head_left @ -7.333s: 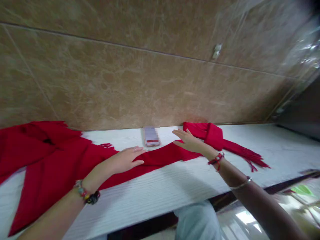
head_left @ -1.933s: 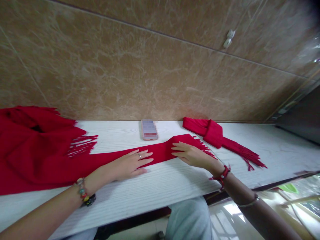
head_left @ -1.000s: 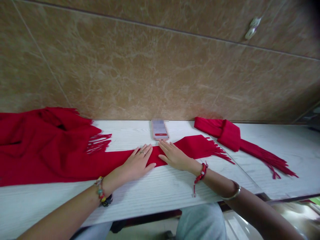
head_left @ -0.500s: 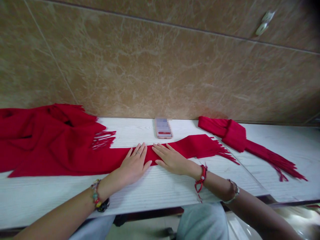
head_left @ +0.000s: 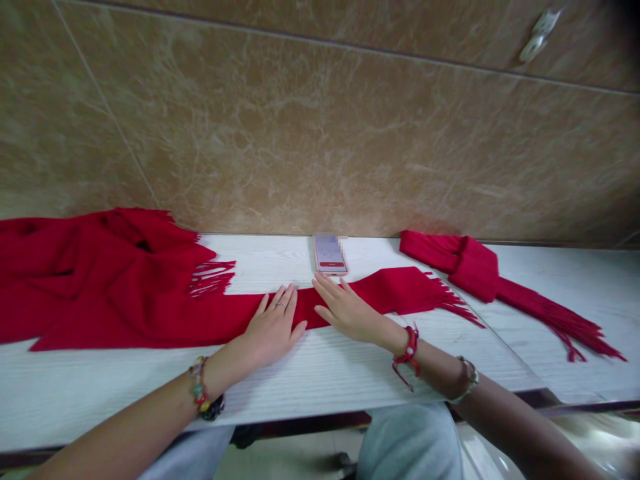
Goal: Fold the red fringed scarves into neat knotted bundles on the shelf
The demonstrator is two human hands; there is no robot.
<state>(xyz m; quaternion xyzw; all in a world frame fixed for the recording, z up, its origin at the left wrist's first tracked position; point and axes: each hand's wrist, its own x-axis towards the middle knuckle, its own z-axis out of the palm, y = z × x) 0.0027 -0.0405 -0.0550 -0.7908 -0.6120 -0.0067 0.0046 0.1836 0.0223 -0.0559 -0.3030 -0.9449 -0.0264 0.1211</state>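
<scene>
A long red scarf point(head_left: 195, 323) lies lengthwise along the white table, its fringed end pointing right. My left hand point(head_left: 274, 327) rests flat on its middle, fingers stretched out and a ring on one of them. Just to the right, my right hand point(head_left: 353, 311) is over the same strip with its fingers extended, the fingertips close to the phone's lower edge. Whether the right palm presses on the cloth or hovers slightly above it, I cannot tell. Neither hand grips anything.
A phone point(head_left: 331, 257) with its screen lit lies by the wall. Rumpled red cloth with fringes point(head_left: 100, 247) is heaped at the left. A second, knotted or wrapped red scarf point(head_left: 473, 267) lies at the right. The tiled wall point(head_left: 320, 133) bounds the white table point(head_left: 310, 380) behind.
My right hand has shifted slightly up and right on the scarf, widening the gap between the hands. My left hand stays on the cloth. The whole view has shifted a little.
</scene>
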